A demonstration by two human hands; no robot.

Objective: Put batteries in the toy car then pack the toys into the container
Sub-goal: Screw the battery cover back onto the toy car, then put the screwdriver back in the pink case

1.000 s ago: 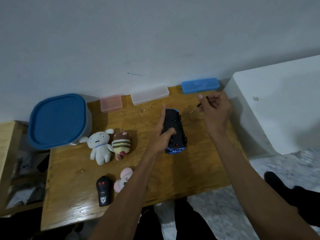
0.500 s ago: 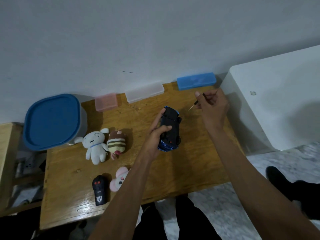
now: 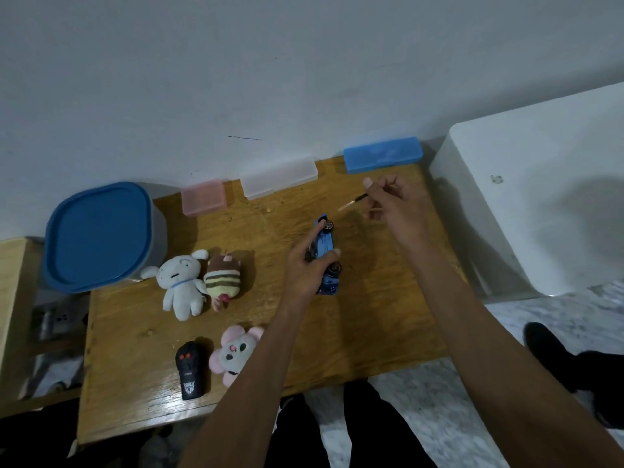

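My left hand [image 3: 305,270] grips the blue toy car [image 3: 326,256] above the middle of the wooden table [image 3: 371,315]; the car is turned on its side, wheels to the right. My right hand [image 3: 398,204] holds a thin screwdriver [image 3: 353,201] just beyond the car, tip pointing left. A white plush [image 3: 180,287], a striped brown plush [image 3: 223,280] and a pink plush [image 3: 234,354] lie to the left. A black remote [image 3: 189,373] lies near the front edge. The grey container with a blue lid [image 3: 98,236] stands at the far left.
Three small plastic cases line the back edge by the wall: a pink case [image 3: 203,201], a clear case [image 3: 279,177] and a blue case [image 3: 382,154]. A large white bin [image 3: 540,197] stands right of the table. My dark-trousered legs [image 3: 354,427] are below the front edge.
My left hand has rolled the car from underside-up onto its side, so its blue body and wheels show. My right hand with the screwdriver has stayed just beyond the car.
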